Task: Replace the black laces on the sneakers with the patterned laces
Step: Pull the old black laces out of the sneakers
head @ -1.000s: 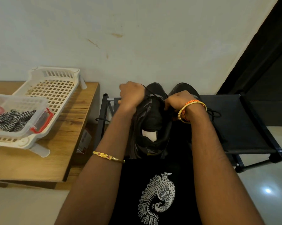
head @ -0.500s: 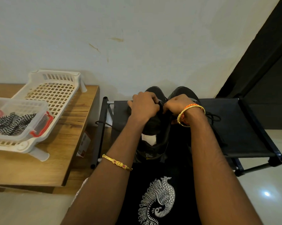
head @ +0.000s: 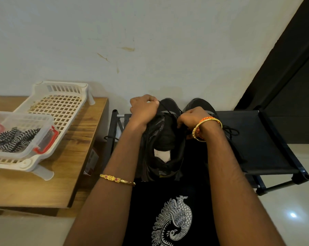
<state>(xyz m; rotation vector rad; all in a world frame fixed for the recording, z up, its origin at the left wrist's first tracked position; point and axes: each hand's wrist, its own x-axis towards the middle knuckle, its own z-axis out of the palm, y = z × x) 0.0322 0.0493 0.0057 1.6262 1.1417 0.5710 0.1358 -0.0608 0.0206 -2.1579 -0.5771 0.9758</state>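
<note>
While both forearms stretch out over the lap, here's the layout:

Around the shoe: the black fabric shoe rack [head: 256,139] sits against the white wall [head: 150,41], with a wooden table [head: 70,157] just beside it on the left. A second black sneaker [head: 200,103] stands on the rack, mostly hidden behind the right hand.

In the way: the wrists and bangles cover most of the eyelet area, so how far the lacing goes can't be made out.

Left hand [head: 144,109]: fingers curled tight, pinching the black lace [head: 168,110] and drawing a strand up and off to the left.

Right hand [head: 191,117]: fingers curled at the right edge of the black sneaker [head: 165,139]. It seems to pinch the lace or the eyelet flap, can't tell which.

Sneaker: held between the hands, heel toward the lap, with a white label showing on the insole.

Containers: a white plastic rack tray [head: 61,107] on the table carries a clear box with red clips [head: 43,137].

In the box: the black-and-white zigzag patterned laces [head: 15,139], bunched in a heap, well apart from the hands.
</note>
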